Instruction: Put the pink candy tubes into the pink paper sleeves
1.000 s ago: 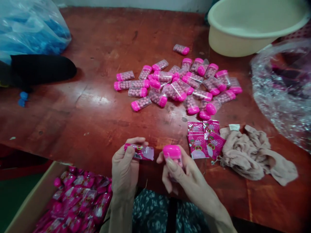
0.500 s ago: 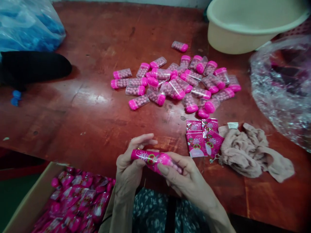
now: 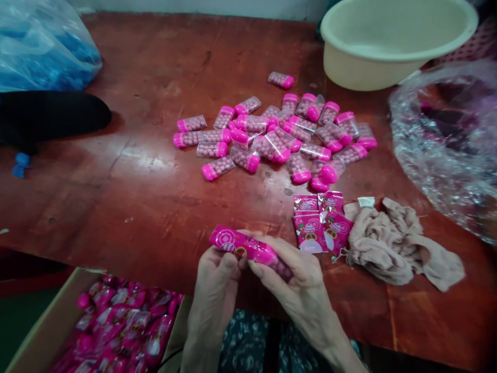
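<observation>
My left hand (image 3: 217, 282) and my right hand (image 3: 298, 285) meet at the near edge of the red table (image 3: 128, 181). Both are closed on one pink-capped candy tube (image 3: 248, 248), which lies partly inside a pink printed sleeve. The left fingers pinch the sleeve's end; the right fingers grip the tube's clear end. A pile of pink-capped candy tubes (image 3: 279, 137) lies further back on the table. A small stack of flat pink sleeves (image 3: 316, 225) rests just right of my hands.
A cardboard box (image 3: 50, 326) with several wrapped tubes sits below the table at lower left. A beige cloth (image 3: 392, 246) lies at right, a cream basin (image 3: 388, 41) at the back right, a clear plastic bag (image 3: 446, 140) at far right, a blue bag (image 3: 42, 46) at the back left.
The hands came together: the tube from my right hand slid into the sleeve held by my left, and the sleeve now covers most of it.
</observation>
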A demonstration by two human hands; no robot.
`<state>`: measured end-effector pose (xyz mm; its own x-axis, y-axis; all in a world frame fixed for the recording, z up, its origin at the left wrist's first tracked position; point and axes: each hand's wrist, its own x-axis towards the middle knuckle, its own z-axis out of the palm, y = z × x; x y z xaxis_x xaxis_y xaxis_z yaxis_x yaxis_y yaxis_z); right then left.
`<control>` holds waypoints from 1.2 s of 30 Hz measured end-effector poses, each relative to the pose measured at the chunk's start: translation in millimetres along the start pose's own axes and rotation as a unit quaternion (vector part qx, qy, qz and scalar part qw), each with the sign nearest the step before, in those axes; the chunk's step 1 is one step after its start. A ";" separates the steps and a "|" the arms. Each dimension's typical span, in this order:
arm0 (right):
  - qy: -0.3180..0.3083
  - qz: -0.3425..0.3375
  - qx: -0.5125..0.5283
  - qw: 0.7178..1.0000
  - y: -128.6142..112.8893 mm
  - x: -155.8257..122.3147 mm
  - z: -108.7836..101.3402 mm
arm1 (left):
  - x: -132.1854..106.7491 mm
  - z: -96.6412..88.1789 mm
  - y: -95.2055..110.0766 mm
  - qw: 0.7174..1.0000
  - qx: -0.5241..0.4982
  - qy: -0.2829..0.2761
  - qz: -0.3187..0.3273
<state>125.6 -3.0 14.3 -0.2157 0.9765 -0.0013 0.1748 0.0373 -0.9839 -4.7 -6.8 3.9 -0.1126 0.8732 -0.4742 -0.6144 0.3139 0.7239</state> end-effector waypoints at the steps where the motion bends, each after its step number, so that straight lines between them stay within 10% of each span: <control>1: -0.007 -0.017 -0.019 1.000 0.8 0.0 0.5 | -1.7 2.9 -0.8 1.000 -0.004 0.000 -0.018; 9: -0.009 0.069 -0.044 0.997 11.8 -8.7 5.6 | -1.3 9.5 -2.9 0.994 -0.050 0.012 -0.096; 18: -0.035 0.182 0.173 0.967 3.4 -3.6 3.1 | -2.7 11.2 -10.1 0.993 -0.078 0.031 -0.088; 24: -0.007 0.128 0.058 0.990 6.4 -4.7 1.6 | -0.7 11.4 -12.4 1.000 0.009 0.025 0.014; 29: -0.029 0.080 0.065 0.994 7.4 -4.6 1.8 | 3.2 5.6 -10.2 0.998 0.027 -0.038 -0.043; 36: -0.055 0.112 0.056 0.991 6.8 -5.2 -3.1 | 5.6 6.4 -13.1 0.999 0.039 0.033 0.016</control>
<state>130.8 -7.1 8.2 -0.2877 0.9285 -0.2348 0.1242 -0.2070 -0.9704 7.7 -3.6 -5.0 -0.1846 0.8574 -0.4804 -0.5468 0.3166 0.7751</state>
